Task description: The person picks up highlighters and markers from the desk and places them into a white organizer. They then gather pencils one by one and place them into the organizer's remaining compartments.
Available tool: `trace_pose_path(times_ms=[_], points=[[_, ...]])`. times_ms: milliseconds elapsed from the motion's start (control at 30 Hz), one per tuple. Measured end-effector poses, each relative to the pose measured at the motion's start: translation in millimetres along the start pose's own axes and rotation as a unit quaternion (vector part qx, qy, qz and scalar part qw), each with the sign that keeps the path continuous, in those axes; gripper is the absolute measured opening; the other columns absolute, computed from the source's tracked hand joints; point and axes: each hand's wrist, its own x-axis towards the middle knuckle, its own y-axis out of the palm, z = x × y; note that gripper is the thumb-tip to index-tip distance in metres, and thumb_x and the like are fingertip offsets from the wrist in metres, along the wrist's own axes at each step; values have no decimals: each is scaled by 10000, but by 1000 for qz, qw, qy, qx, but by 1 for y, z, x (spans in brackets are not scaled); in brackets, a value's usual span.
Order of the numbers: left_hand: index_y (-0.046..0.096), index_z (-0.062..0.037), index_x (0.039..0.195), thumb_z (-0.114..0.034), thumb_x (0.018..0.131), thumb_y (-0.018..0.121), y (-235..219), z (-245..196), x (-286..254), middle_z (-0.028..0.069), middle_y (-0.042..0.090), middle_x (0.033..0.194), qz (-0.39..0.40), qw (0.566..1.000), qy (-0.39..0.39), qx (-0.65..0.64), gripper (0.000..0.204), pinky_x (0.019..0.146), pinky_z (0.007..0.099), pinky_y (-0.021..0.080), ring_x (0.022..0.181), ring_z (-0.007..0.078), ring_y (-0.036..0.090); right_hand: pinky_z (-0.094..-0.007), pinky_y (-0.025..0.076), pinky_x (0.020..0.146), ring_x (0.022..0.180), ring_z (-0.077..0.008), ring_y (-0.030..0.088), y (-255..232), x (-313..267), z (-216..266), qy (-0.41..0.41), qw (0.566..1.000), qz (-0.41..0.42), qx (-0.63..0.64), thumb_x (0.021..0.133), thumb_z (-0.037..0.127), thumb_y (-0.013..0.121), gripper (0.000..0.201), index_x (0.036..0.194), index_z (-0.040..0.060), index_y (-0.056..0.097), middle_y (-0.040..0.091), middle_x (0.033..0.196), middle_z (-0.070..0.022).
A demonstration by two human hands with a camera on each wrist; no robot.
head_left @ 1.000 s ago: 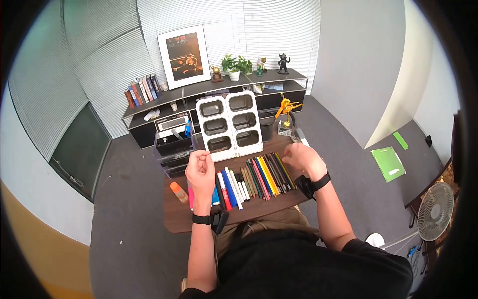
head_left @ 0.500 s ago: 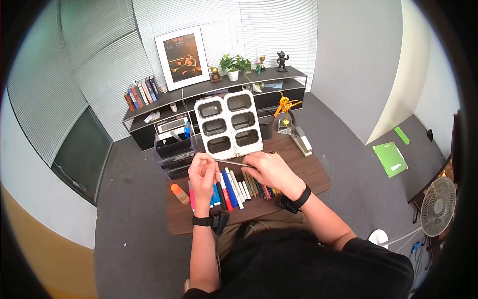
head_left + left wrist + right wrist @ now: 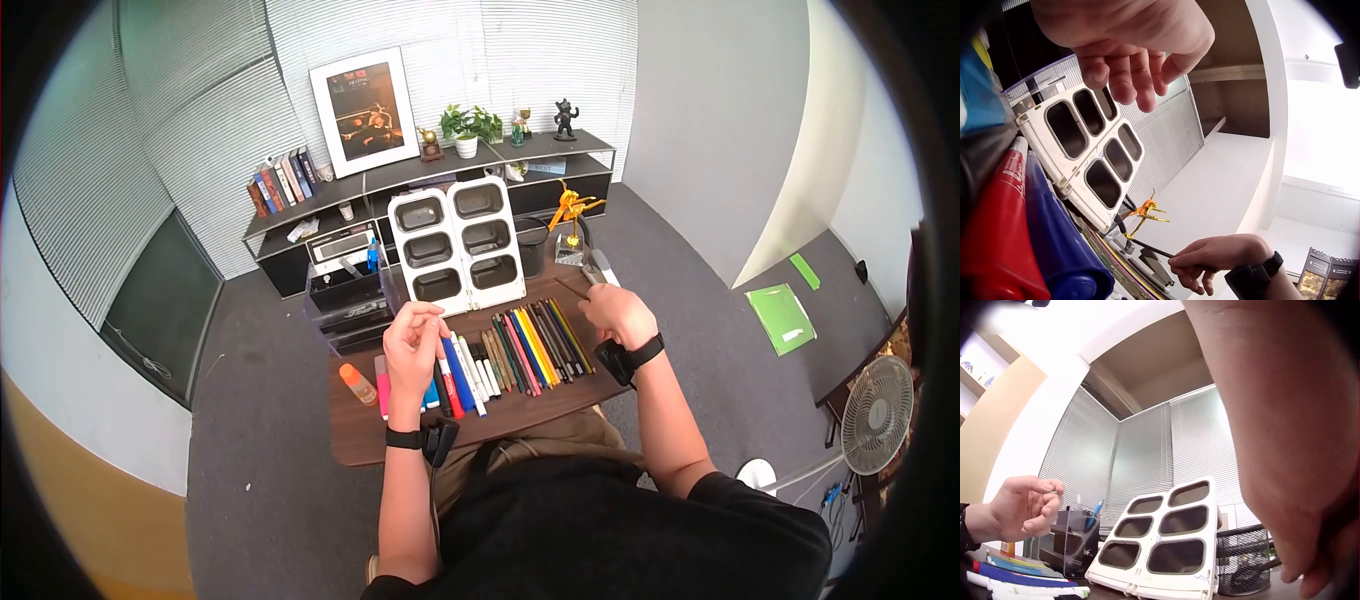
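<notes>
My right hand (image 3: 620, 316), beyond the right end of the pencil row (image 3: 540, 345), pinches a thin dark pencil (image 3: 571, 288) that points up and left. The left wrist view also shows this pencil (image 3: 1152, 249) sticking out from the right hand's fingers (image 3: 1186, 260). Held above the markers (image 3: 455, 376), my left hand (image 3: 412, 350) has loosely bent fingers with nothing visible between them. A white six-compartment organizer (image 3: 461, 246) stands tilted behind both hands, its compartments dark inside. In the right wrist view, my forearm and hand cover the right side.
An orange-capped glue bottle (image 3: 357, 384) stands at the table's left. A clear desk holder (image 3: 346, 308), a black mesh cup (image 3: 532, 250), a stapler (image 3: 601, 270) and an orange-gold figurine (image 3: 572, 225) stand around the organizer. Behind runs a low shelf (image 3: 400, 180).
My right hand moved left to near the left hand with the dark pencil, then back to the right, still holding it. The left hand has barely moved.
</notes>
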Motion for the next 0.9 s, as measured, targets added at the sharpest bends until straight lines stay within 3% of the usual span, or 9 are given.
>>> trace_pose_path(times_ms=[100,233,333,500,600,833,900], points=[[666,15,1181,-56,1118,571,0,0,1,108,743,859,1,1000,-1,6,135,494,200,355,561,47,579,-433,628,718,754,-310,792,17,20,-16,-16,997,-8,-69,1010,334,676,401,869,-11,823,797,790,-152],[665,21,1176,-49,1117,569,0,-2,0,111,738,855,0,1000,-6,6,133,507,203,379,562,51,576,-419,623,712,742,-295,791,21,19,-19,-49,994,12,-94,966,353,745,372,886,-1,832,803,793,-135],[662,31,1169,-38,1113,567,0,-2,0,117,734,854,-1,1000,0,0,130,525,209,408,566,58,576,-420,615,694,722,-288,787,23,27,-22,-41,996,51,-57,935,350,795,352,873,6,833,808,800,-123],[660,37,1163,-33,1113,563,-1,-1,0,122,730,852,0,1000,-6,6,129,536,214,428,567,62,575,-395,562,536,607,-237,726,22,26,-22,-103,994,-16,-20,962,249,808,253,957,-4,812,764,740,-104],[660,35,1162,-37,1114,564,0,-2,0,122,730,853,-1,1000,-10,8,129,536,212,427,566,62,573,-369,528,474,570,-211,694,22,25,-13,-108,994,5,21,976,204,798,215,1027,-5,797,740,729,-92],[662,31,1160,-44,1115,572,0,-3,1,117,729,851,0,1000,-10,3,125,541,211,428,571,61,574,-370,528,459,537,-226,690,27,29,-10,-62,997,42,-9,977,229,801,250,1002,-19,790,747,734,-103],[662,30,1159,-44,1115,572,0,-2,1,115,728,849,1,1000,-13,4,124,542,211,428,573,61,575,-437,620,608,662,-328,780,25,22,-3,-51,998,17,15,922,239,840,350,890,-105,788,781,785,-218]])
